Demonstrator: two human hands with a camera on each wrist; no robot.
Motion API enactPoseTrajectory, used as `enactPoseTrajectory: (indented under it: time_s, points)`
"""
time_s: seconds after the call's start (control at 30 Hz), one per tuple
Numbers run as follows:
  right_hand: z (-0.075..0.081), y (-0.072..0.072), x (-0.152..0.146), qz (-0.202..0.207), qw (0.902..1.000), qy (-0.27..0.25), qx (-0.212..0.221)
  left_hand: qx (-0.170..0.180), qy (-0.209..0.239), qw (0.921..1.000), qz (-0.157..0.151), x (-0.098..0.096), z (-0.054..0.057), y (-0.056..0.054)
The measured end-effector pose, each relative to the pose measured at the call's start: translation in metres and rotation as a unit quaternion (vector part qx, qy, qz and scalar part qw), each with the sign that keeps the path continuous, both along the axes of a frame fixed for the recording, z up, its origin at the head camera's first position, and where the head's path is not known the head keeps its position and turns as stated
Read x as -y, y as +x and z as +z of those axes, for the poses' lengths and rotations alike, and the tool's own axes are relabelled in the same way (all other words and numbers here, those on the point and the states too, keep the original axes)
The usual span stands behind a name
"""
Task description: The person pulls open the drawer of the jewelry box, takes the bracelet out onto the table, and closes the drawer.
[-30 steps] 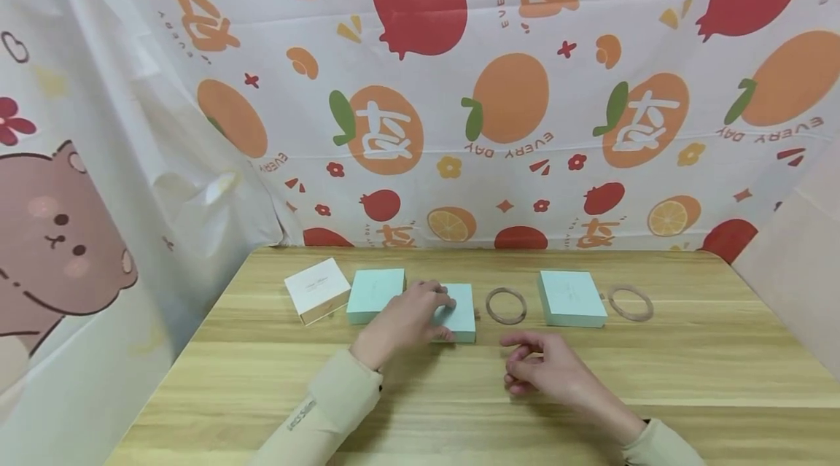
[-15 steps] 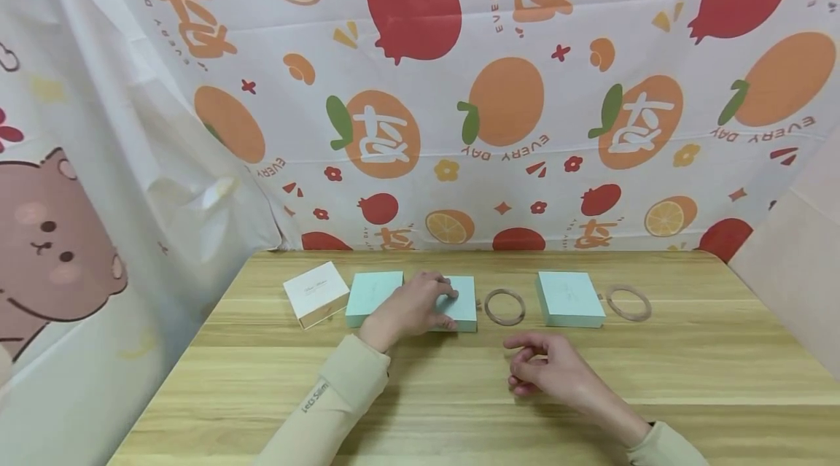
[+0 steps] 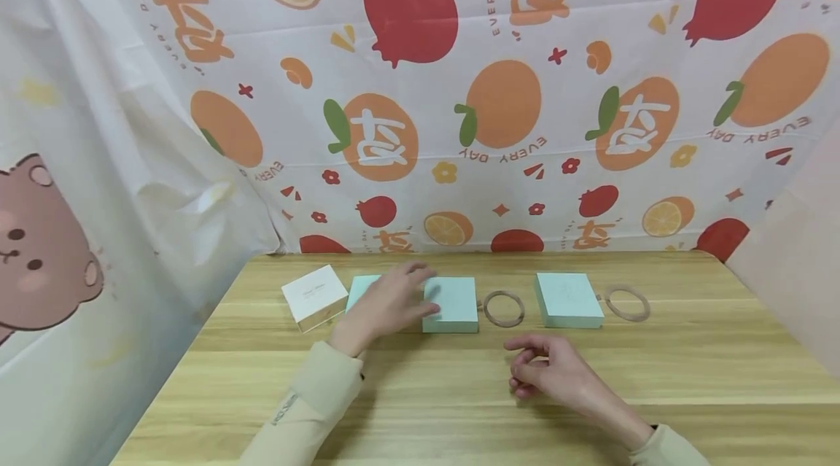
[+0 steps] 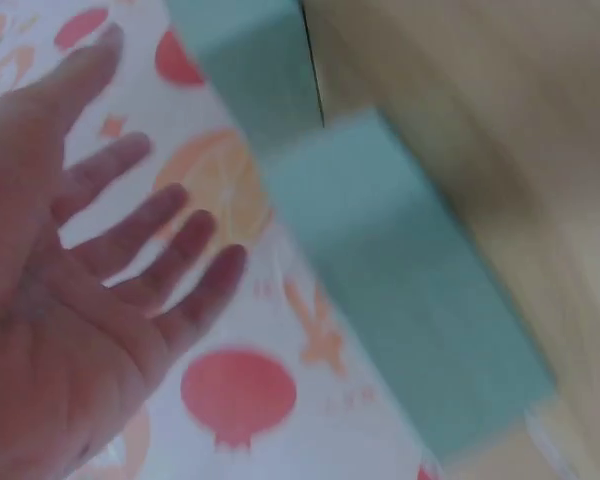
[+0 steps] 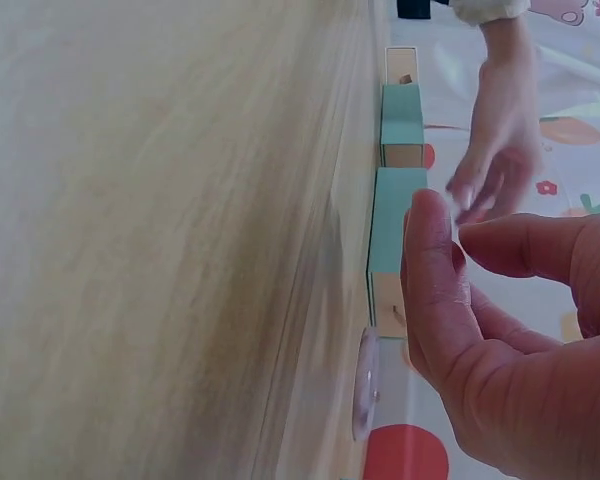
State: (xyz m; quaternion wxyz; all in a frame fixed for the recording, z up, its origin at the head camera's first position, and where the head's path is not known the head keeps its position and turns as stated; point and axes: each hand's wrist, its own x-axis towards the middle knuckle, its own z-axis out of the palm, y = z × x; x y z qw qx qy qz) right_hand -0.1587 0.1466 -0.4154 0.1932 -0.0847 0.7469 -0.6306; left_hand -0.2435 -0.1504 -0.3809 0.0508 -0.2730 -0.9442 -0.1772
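Observation:
My left hand (image 3: pixel 390 303), fingers spread, hovers between two mint-green boxes and holds nothing. It partly hides the left mint box (image 3: pixel 359 289). To its right, the middle mint box (image 3: pixel 450 304) is in full sight except where my thumb tip overlaps its left edge. The left wrist view shows the loose fingers (image 4: pixel 195 285) apart from a mint box (image 4: pixel 410 290). Nearer the front, my right hand (image 3: pixel 551 367) stays above the table with loosely curled fingers and nothing in them. A bangle (image 3: pixel 504 308) lies flat just beyond it, beside the middle box.
A white box (image 3: pixel 315 297) sits at the far left, turned at an angle. Toward the right are another mint box (image 3: pixel 569 300) and a second bangle (image 3: pixel 627 303). A fruit-print cloth (image 3: pixel 440 123) hangs behind the wooden table (image 3: pixel 446 408).
The middle mint box was pushed slightly back and squared up under my left hand. That hand has since let go and moved left. My right hand has barely moved.

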Motion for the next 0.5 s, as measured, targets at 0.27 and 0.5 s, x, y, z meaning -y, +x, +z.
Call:
enactPoseTrajectory:
  time_s: [0.27,0.5]
  points:
    - [-0.001,0.003,-0.002,-0.010,0.9999,-0.001,0.012,0.031,-0.080,0.9948,0.055,0.047,-0.002,0.030]
    - [0.000,0.002,-0.001,-0.011,0.9998,0.009,0.017,0.012,-0.091,0.9945,0.050,0.045,-0.010,0.055]
